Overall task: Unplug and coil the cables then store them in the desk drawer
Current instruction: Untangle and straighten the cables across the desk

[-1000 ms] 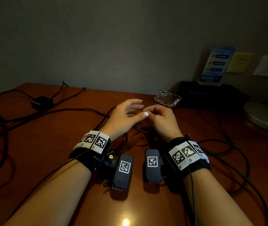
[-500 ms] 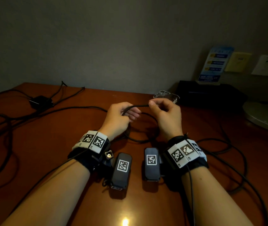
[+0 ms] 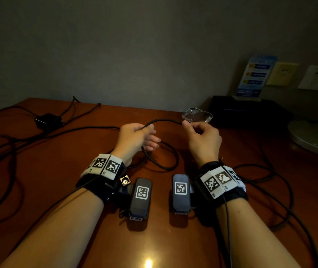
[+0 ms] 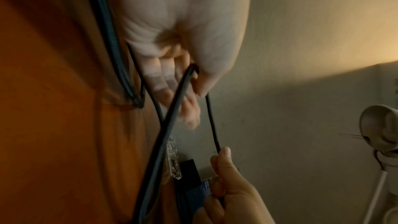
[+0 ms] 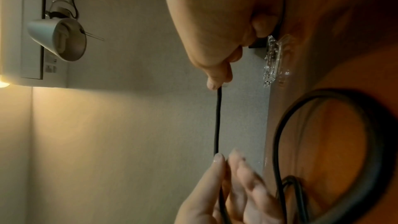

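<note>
A thin black cable (image 3: 166, 120) stretches in the air between my two hands above the wooden desk (image 3: 61, 171). My left hand (image 3: 150, 127) pinches it between thumb and forefinger, its other fingers loosely extended. My right hand (image 3: 186, 124) pinches the other end of the span, fingers curled. Below the hands the same cable lies in a loop (image 3: 173, 164) on the desk. In the left wrist view the cable (image 4: 212, 125) runs from my left hand (image 4: 193, 81) to my right hand (image 4: 223, 157). In the right wrist view the right hand (image 5: 217, 81) holds the cable (image 5: 217, 122).
A glass ashtray (image 3: 197, 115) sits just behind my right hand, a black box (image 3: 249, 111) with a leaflet stand (image 3: 255, 76) beyond it. A power adapter (image 3: 47, 119) and several cables (image 3: 3, 151) lie at left. More cable loops (image 3: 282, 180) and a lamp base (image 3: 315, 136) are at right.
The hands were together low over the desk. They have lifted the cable and moved apart, so a length of it now spans between them.
</note>
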